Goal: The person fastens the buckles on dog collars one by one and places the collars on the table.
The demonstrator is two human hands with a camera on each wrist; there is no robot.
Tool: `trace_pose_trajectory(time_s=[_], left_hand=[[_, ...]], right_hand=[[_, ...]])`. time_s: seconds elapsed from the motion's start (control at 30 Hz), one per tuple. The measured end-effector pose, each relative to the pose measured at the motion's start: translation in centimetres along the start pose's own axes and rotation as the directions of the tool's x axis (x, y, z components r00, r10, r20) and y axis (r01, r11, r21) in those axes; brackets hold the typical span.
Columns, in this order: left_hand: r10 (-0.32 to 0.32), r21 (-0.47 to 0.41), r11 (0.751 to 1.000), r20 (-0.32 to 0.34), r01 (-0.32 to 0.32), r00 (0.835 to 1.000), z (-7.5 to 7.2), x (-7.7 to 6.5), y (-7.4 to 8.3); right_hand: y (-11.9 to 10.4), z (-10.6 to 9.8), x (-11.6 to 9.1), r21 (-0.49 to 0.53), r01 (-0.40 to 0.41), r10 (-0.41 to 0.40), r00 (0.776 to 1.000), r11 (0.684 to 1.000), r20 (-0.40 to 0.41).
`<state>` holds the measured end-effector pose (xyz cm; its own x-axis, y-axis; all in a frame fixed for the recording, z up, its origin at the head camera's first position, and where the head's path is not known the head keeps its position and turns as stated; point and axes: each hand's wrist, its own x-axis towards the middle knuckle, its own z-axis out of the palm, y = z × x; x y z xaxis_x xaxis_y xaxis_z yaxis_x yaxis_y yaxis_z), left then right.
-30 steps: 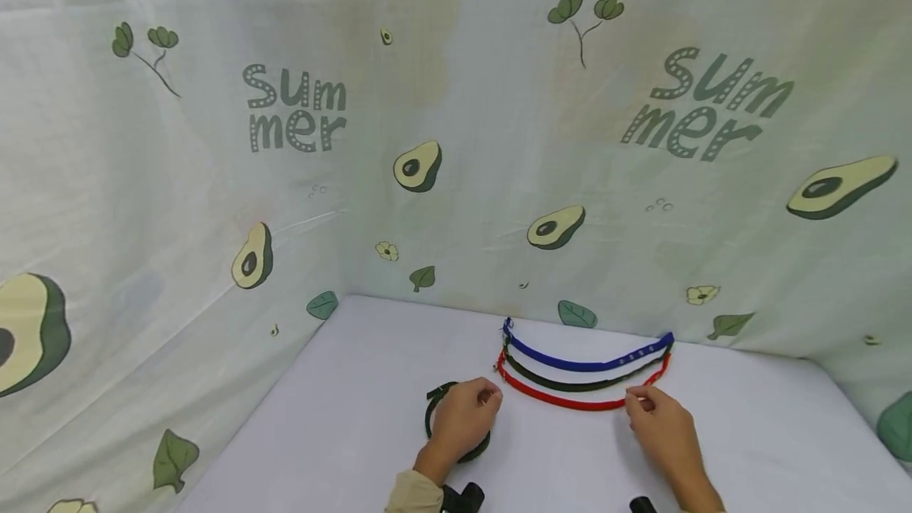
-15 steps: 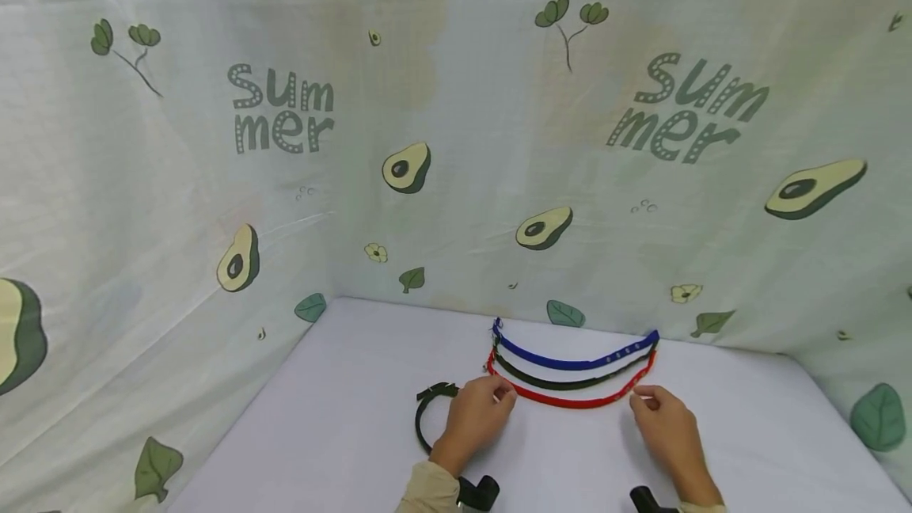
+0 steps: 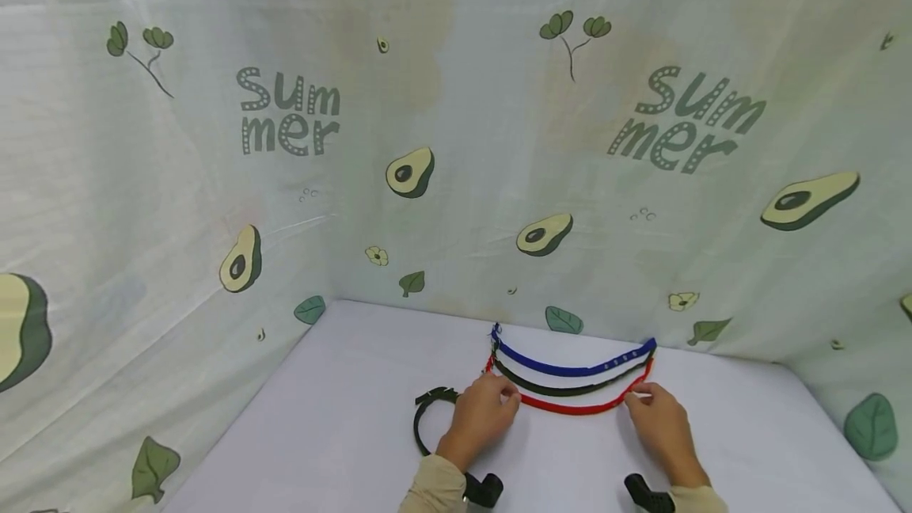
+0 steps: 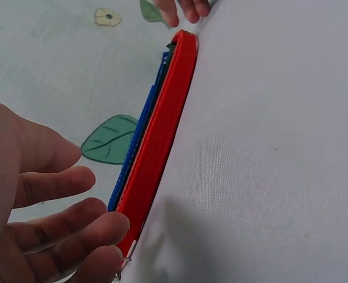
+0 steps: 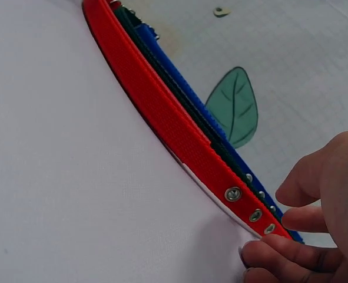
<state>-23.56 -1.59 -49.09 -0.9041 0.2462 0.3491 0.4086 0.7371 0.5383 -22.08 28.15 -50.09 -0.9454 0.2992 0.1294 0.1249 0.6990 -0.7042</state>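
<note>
Three strap collars lie curved on the white table in the head view: a blue collar [image 3: 563, 370] at the back, a dark green collar [image 3: 570, 392] in the middle and a red collar [image 3: 570, 409] in front. My left hand [image 3: 479, 416] is at the red collar's left end, where a metal ring shows; its fingers [image 4: 97, 233] are spread and loosely bent, with no clear grip. At the other end, by the metal eyelets [image 5: 233, 194], my right hand [image 5: 315, 206] has thumb and fingers apart around the strap. Whether its fingertips touch the red collar cannot be told.
A dark looped collar [image 3: 420, 422] lies to the left, partly hidden by my left hand. Behind the table [image 3: 321, 418] hangs a pale cloth [image 3: 470, 180] printed with avocados, leaves and lettering. Black wrist devices [image 3: 484, 489] sit under both wrists.
My left hand has moved right, off the dark looped collar to the red collar's left end. My right hand has stayed near the right end. The head view has shifted slightly.
</note>
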Motion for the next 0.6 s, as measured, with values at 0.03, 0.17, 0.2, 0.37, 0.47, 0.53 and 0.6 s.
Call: trace_pose_trajectory(time_s=[0.03, 0.17, 0.2, 0.37, 0.47, 0.53, 0.6], left_hand=[[-0.001, 0.003, 1.000, 0.001, 0.001, 1.000, 0.0, 0.0, 0.0], [-0.015, 0.012, 1.000, 0.015, 0.015, 1.000, 0.1, 0.2, 0.1], [-0.015, 0.009, 1.000, 0.018, 0.015, 1.000, 0.1, 0.2, 0.1], [-0.020, -0.014, 1.000, 0.021, 0.020, 1.000, 0.2, 0.4, 0.2], [-0.026, -0.016, 1.000, 0.007, 0.026, 1.000, 0.4, 0.4, 0.1], [-0.041, -0.019, 0.999, 0.000, 0.041, 0.999, 0.6, 0.4, 0.0], [-0.059, -0.019, 0.998, -0.002, 0.059, 0.998, 0.8, 0.5, -0.1]], right_hand=[[0.1, 0.0, 0.1, -0.002, 0.002, -0.002, 1.000, 1.000, 0.000], [0.2, -0.1, 0.7, -0.011, 0.001, -0.001, 1.000, 1.000, 0.017], [0.3, -0.1, 0.8, -0.013, 0.001, -0.001, 1.000, 1.000, 0.018], [0.6, 0.2, 1.2, -0.026, -0.002, 0.003, 1.000, 1.000, 0.011], [0.7, 0.5, 1.4, -0.040, -0.011, 0.011, 1.000, 0.999, 0.003], [0.8, 0.6, 1.5, -0.048, -0.017, 0.017, 1.000, 0.999, 0.002], [0.8, 0.8, 1.7, -0.055, -0.022, 0.022, 1.000, 0.998, 0.003]])
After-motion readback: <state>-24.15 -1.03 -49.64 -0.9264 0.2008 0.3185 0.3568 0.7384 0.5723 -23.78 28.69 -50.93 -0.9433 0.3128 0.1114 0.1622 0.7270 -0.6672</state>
